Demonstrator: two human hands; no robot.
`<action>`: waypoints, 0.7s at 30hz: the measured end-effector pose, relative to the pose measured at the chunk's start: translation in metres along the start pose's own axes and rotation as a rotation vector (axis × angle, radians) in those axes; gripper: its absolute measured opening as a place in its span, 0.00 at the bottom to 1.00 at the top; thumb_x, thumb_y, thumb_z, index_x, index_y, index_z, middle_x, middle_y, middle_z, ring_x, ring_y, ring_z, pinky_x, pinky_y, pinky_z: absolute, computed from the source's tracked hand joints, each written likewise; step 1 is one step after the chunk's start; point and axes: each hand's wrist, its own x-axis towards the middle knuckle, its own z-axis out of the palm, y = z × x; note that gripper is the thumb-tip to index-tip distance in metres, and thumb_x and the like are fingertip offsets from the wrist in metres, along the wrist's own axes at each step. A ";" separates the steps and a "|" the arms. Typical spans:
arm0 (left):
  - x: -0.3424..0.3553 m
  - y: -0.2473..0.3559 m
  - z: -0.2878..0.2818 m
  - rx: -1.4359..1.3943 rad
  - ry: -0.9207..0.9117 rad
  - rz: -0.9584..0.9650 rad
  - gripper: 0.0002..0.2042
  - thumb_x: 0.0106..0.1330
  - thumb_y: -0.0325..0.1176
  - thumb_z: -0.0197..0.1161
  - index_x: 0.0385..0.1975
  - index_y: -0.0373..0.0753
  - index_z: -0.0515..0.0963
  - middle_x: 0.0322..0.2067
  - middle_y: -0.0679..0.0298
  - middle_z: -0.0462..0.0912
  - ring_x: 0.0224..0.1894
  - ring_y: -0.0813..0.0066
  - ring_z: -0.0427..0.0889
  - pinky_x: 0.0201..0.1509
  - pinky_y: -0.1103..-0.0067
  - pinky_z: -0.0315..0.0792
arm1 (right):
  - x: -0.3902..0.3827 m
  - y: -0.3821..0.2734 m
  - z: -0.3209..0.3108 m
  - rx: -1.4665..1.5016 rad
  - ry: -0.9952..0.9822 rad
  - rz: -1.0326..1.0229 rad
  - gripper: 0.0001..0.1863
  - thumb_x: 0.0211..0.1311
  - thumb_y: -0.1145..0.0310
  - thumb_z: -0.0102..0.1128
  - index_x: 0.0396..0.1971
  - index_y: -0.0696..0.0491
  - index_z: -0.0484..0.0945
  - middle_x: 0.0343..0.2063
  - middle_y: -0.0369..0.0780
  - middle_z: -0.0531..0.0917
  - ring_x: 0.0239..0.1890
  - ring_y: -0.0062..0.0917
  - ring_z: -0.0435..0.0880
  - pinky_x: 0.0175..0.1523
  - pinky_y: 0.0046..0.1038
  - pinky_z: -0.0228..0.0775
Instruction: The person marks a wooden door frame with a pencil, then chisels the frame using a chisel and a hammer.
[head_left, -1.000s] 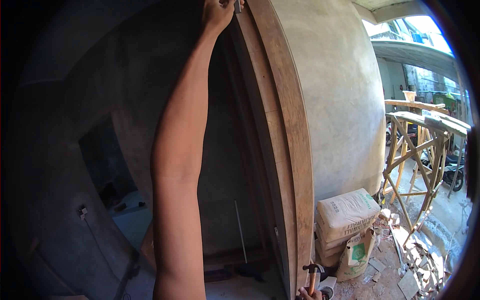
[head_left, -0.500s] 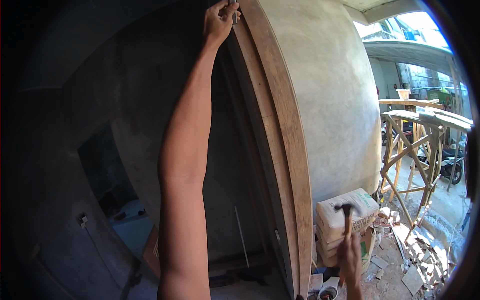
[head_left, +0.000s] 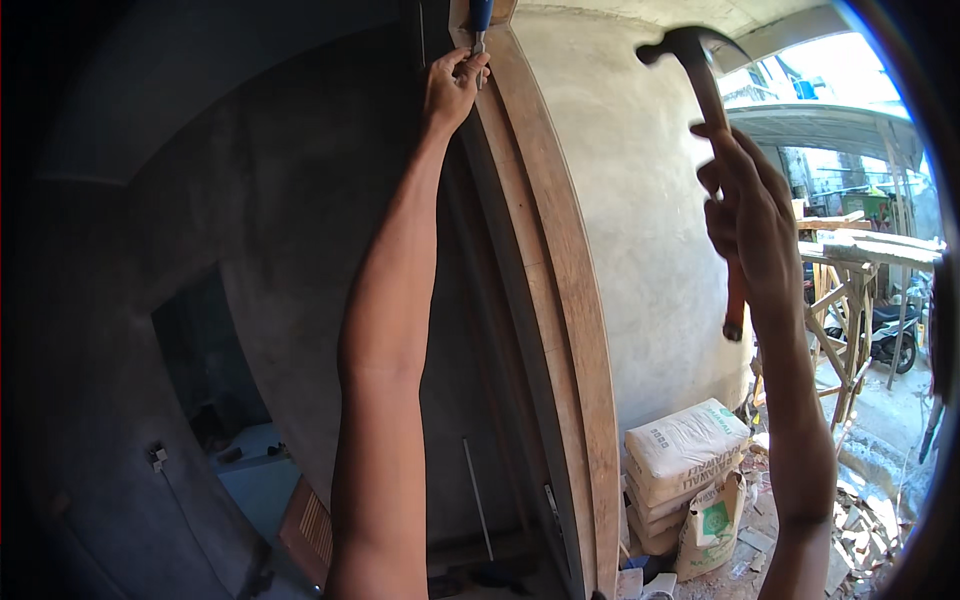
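Note:
At the top centre, my left hand (head_left: 452, 88) is closed on a chisel with a blue handle (head_left: 481, 14), holding it upright by its metal part against the wooden door frame (head_left: 565, 300). My left arm reaches straight up along the dark opening beside the frame. At the upper right, my right hand (head_left: 745, 210) grips the wooden handle of a claw hammer (head_left: 690, 52), raised with its head to the right of the chisel and apart from it.
Stacked cement bags (head_left: 685, 445) stand by the pale plastered wall (head_left: 650, 230), with broken rubble (head_left: 865, 540) around them. Outside at right are wooden trestles (head_left: 840, 330) and a motorbike (head_left: 890, 340). A doorway (head_left: 205, 350) in the dark wall at left has a slatted wooden piece (head_left: 305, 525) near it.
My right hand has swung the hammer up from the bottom right to the upper right. My left hand sits lower in the picture, and the chisel's blue handle has come into view.

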 end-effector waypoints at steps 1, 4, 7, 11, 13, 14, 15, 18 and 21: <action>0.001 0.000 0.001 -0.015 0.007 -0.005 0.17 0.71 0.45 0.64 0.33 0.34 0.81 0.25 0.65 0.85 0.28 0.83 0.81 0.36 0.82 0.72 | 0.010 0.000 0.004 0.004 0.004 -0.008 0.21 0.77 0.54 0.47 0.57 0.52 0.75 0.21 0.26 0.67 0.13 0.03 0.57 0.15 0.13 0.43; 0.001 0.002 0.003 -0.013 0.012 -0.014 0.18 0.71 0.46 0.64 0.32 0.35 0.81 0.24 0.66 0.85 0.27 0.85 0.80 0.34 0.82 0.70 | 0.045 -0.008 0.023 -0.248 0.033 -0.408 0.19 0.76 0.56 0.50 0.52 0.55 0.78 0.19 0.31 0.71 0.15 0.13 0.66 0.20 0.20 0.56; -0.004 0.011 0.001 0.020 0.030 -0.033 0.15 0.70 0.42 0.65 0.29 0.35 0.79 0.21 0.71 0.79 0.24 0.87 0.74 0.28 0.84 0.67 | 0.054 -0.031 0.040 -0.190 0.007 -0.424 0.21 0.76 0.58 0.50 0.57 0.59 0.77 0.16 0.28 0.69 0.13 0.07 0.63 0.16 0.17 0.51; -0.003 0.017 0.003 0.020 0.024 -0.013 0.15 0.71 0.42 0.65 0.30 0.34 0.80 0.21 0.71 0.79 0.24 0.87 0.74 0.28 0.84 0.67 | 0.051 -0.051 0.035 -0.188 -0.093 -0.167 0.13 0.73 0.64 0.52 0.52 0.51 0.76 0.22 0.39 0.79 0.21 0.34 0.78 0.28 0.36 0.73; -0.003 0.020 0.018 -0.050 0.030 -0.034 0.15 0.71 0.42 0.65 0.30 0.33 0.80 0.21 0.71 0.79 0.24 0.86 0.75 0.29 0.83 0.68 | 0.077 -0.061 0.038 -0.100 -0.189 -0.107 0.13 0.74 0.64 0.50 0.49 0.55 0.77 0.21 0.41 0.78 0.20 0.34 0.78 0.29 0.35 0.71; 0.000 0.012 0.008 -0.037 0.019 -0.008 0.18 0.70 0.47 0.65 0.31 0.35 0.81 0.24 0.67 0.86 0.27 0.86 0.79 0.32 0.83 0.68 | 0.093 -0.067 0.048 -0.382 0.002 -0.438 0.15 0.73 0.66 0.48 0.51 0.58 0.77 0.22 0.45 0.78 0.21 0.35 0.78 0.31 0.36 0.72; -0.003 0.010 0.005 -0.036 0.013 -0.016 0.18 0.70 0.47 0.65 0.31 0.35 0.81 0.24 0.67 0.86 0.27 0.86 0.79 0.32 0.83 0.68 | 0.103 -0.071 0.056 -0.676 0.208 -0.757 0.16 0.72 0.69 0.47 0.53 0.61 0.76 0.23 0.48 0.79 0.23 0.36 0.79 0.32 0.37 0.72; -0.003 0.009 -0.005 0.066 0.018 -0.038 0.18 0.70 0.47 0.65 0.31 0.34 0.81 0.24 0.66 0.86 0.28 0.84 0.82 0.35 0.82 0.72 | 0.106 -0.088 0.071 -0.256 0.288 -0.839 0.20 0.69 0.75 0.46 0.59 0.62 0.73 0.31 0.58 0.83 0.30 0.45 0.83 0.40 0.41 0.75; -0.001 0.008 0.004 0.063 0.011 -0.045 0.18 0.70 0.47 0.65 0.31 0.34 0.81 0.24 0.66 0.86 0.29 0.84 0.82 0.36 0.81 0.73 | 0.122 -0.066 0.076 -0.433 0.101 -0.729 0.17 0.72 0.73 0.46 0.56 0.59 0.77 0.31 0.58 0.83 0.34 0.48 0.84 0.40 0.42 0.75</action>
